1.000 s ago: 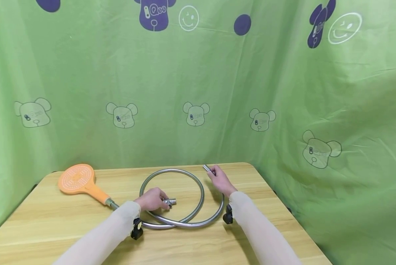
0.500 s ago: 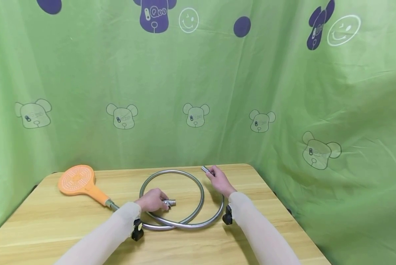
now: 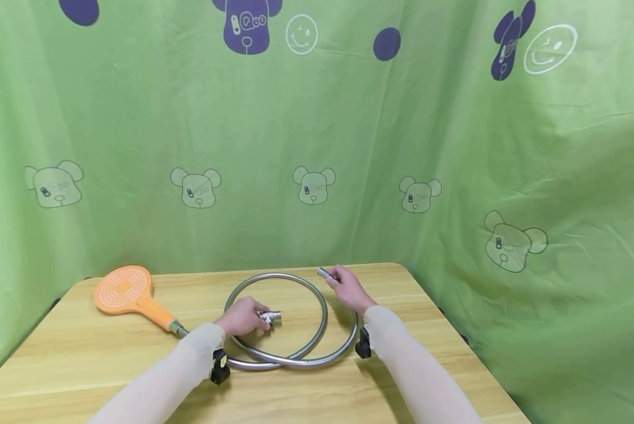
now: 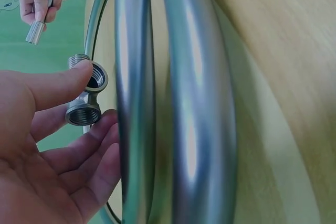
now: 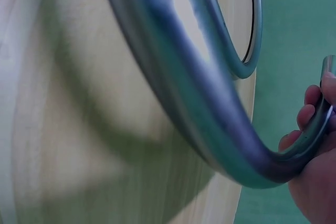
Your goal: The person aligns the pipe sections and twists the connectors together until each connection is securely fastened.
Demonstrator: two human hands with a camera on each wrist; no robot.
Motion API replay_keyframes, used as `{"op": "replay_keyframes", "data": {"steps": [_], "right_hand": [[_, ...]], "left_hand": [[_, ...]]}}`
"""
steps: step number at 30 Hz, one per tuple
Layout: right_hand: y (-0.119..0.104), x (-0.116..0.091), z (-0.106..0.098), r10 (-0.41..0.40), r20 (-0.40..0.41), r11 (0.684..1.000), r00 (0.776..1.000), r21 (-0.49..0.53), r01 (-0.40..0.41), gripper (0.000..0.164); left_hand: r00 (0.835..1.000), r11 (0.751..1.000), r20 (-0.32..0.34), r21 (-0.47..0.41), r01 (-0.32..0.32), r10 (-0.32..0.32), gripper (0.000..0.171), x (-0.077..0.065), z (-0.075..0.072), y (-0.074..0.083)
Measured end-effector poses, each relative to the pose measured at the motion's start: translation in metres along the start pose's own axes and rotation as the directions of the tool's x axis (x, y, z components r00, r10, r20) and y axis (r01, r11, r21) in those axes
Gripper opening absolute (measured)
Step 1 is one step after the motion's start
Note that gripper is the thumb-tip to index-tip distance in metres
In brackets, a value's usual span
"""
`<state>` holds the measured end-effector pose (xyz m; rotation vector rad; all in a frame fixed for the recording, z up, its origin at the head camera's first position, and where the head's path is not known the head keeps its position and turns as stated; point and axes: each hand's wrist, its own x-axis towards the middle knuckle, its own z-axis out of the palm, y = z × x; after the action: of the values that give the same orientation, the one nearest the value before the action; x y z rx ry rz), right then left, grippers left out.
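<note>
My left hand (image 3: 241,316) pinches a chrome threaded tee fitting (image 3: 270,317) between thumb and fingers, inside the hose loop. In the left wrist view, two round openings of the tee fitting (image 4: 84,114) face the camera, and male threads show on its far end. My right hand (image 3: 350,290) grips the silver shower hose (image 3: 317,358) close to its free end, whose metal connector (image 3: 323,272) points left, apart from the fitting. Fingers wrap the bent hose (image 5: 262,169) in the right wrist view. The hose's other end joins an orange shower head (image 3: 128,290), lying face up at left.
The hose lies coiled in a loop across the middle of the wooden table (image 3: 306,400), and part of it passes beneath the left forearm. Green curtains (image 3: 317,235) with bear prints hang behind the table and at both sides.
My right hand has shifted slightly left with the hose end. My left hand has raised and turned the tee fitting a little. The shower head stays in place.
</note>
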<state>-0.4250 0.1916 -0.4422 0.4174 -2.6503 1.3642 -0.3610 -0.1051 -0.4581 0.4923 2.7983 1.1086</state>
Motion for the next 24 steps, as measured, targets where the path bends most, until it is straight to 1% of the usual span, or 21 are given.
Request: {"op": "replay_keyframes", "data": {"steps": [7,11,16,24], "right_hand": [[-0.004,0.003,0.003,-0.024,0.060,1.000,0.998,-0.017,0.025,0.005],[-0.006,0.005,0.006,-0.035,0.101,0.999,0.994,-0.037,0.039,0.008],[-0.010,0.008,0.008,-0.064,0.146,0.996,0.987,-0.044,0.072,0.014],[-0.016,0.009,0.012,-0.094,0.190,0.990,0.977,-0.082,0.111,0.012]], "left_hand": [[0.999,1.000,-0.038,0.019,-0.007,0.008,0.034,0.002,-0.007,0.002],[0.999,1.000,-0.042,0.019,-0.022,0.023,0.031,0.002,-0.012,0.005],[0.999,1.000,-0.041,-0.011,-0.027,0.027,0.032,0.001,-0.017,0.007],[0.999,1.000,-0.041,-0.023,-0.018,0.017,0.032,0.001,-0.019,0.009]]}}
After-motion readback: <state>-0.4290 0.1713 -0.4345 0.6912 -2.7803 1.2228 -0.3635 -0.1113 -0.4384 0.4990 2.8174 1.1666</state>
